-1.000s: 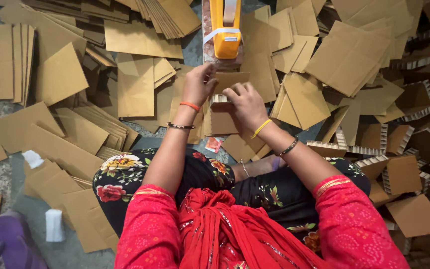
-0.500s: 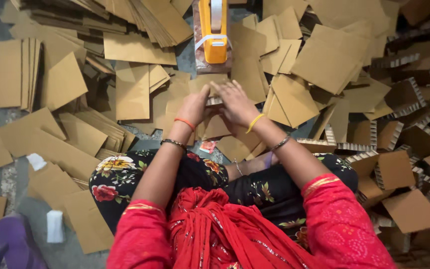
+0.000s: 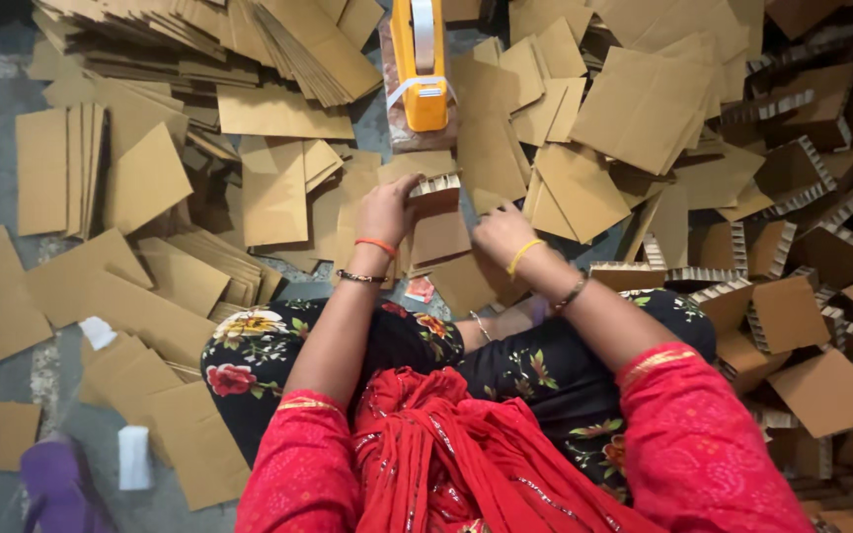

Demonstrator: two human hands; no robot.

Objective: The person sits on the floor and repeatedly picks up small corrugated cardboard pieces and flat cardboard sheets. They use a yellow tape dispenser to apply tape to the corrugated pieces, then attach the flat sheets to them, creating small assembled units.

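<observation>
The top of the yellow tape dispenser (image 3: 419,69) is cut off by the upper edge. Below it, the cardboard stack (image 3: 438,222) is partly hidden by the left hand (image 3: 387,209) and right hand (image 3: 502,233); their fingertips cannot be seen.

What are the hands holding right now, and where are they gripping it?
Both hands hold a small cardboard piece. The left hand pinches its upper left corner by the corrugated edge; the right hand is at its right side, though the exact grip there is hidden.
</observation>
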